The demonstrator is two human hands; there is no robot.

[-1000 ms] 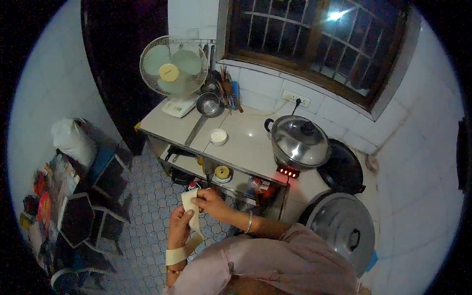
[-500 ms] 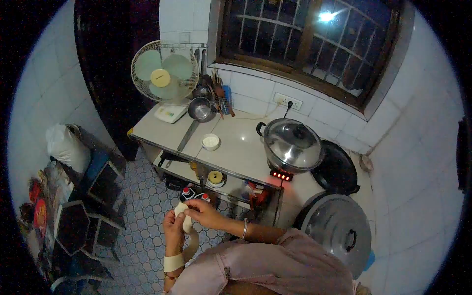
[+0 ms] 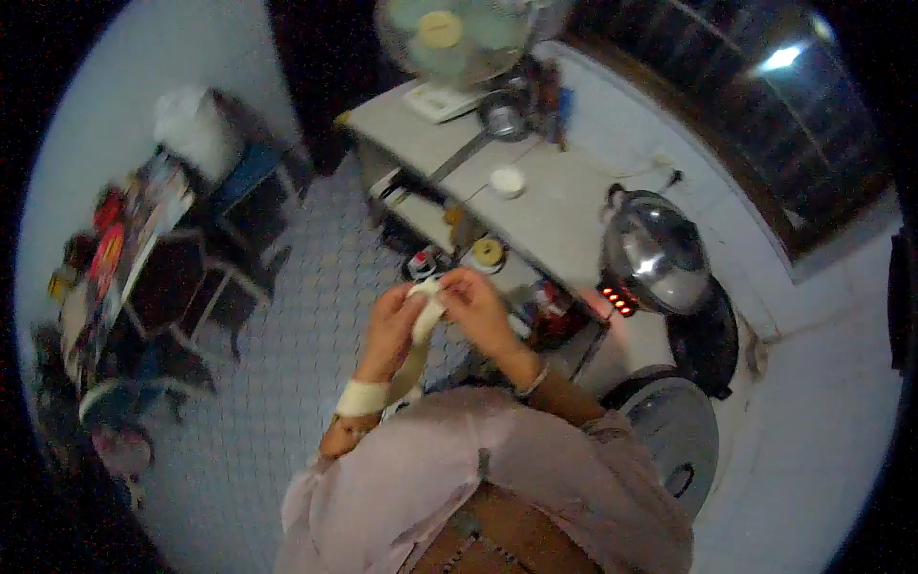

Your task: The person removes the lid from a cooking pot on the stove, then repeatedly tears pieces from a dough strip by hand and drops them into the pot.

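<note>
A pale cream strip (image 3: 426, 328) is pinched between the fingers of both hands, in front of my body. From the hands it hangs down and curves toward my left wrist, where a broad band of the same colour (image 3: 361, 398) wraps round. I cannot tell whether the strip is cloth or dough. My left hand (image 3: 386, 335) is closed on it from the left, thumb on top. From the right, my right hand (image 3: 478, 308) grips its upper end, the fingertips of both hands close together. The picture is blurred by motion.
A lidded pot (image 3: 660, 249) stands on a cooker with lit red lights. On the counter (image 3: 559, 215) are a white bowl (image 3: 507, 182), a saucepan (image 3: 504, 117) and a fan (image 3: 440, 38). A large grey lid (image 3: 669, 440) lies at right; stools (image 3: 164, 277) stand at left.
My view has swung left and down, so the counter and pot sit further right and higher. Both hands still hold the strip, and more of my shirt shows.
</note>
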